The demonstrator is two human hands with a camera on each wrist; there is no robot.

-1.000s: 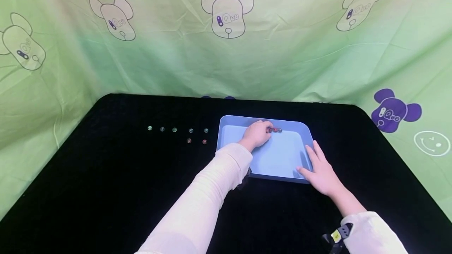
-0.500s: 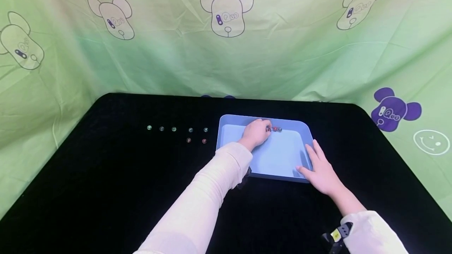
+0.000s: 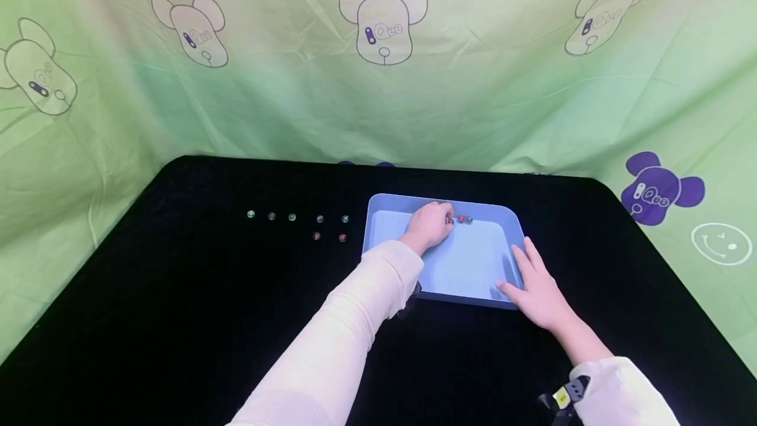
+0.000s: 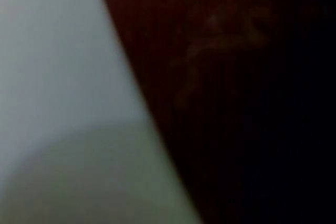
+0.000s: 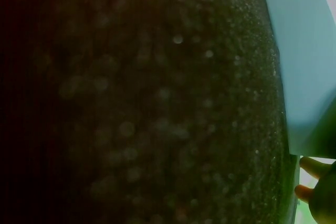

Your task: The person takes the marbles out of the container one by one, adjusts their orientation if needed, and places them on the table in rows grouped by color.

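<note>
In the head view my left hand (image 3: 428, 225) reaches into a shallow blue tray (image 3: 467, 268) near its back wall. Its curled fingers pinch a small dark round bead (image 3: 450, 221). Just right of the fingertips lie a reddish bead (image 3: 460, 219) and a dark bead (image 3: 469, 220). My right hand (image 3: 539, 289) rests against the tray's right wall, fingers spread, with the thumb over the rim. The left wrist view is dark and blurred, without the hand. At the lower right of the right wrist view, fingertips (image 5: 310, 167) show below the pale blue tray (image 5: 307, 77).
Left of the tray, several small round beads (image 3: 292, 217) sit in a row on the black cloth table (image 3: 207, 294). Two reddish beads (image 3: 342, 238) lie in front of that row. A green printed curtain (image 3: 284, 104) encloses the table's back and sides.
The left fingers have shifted very slightly at the beads, and a small gap now shows between the pinched bead and the reddish one. My right hand stays in place at the tray.
</note>
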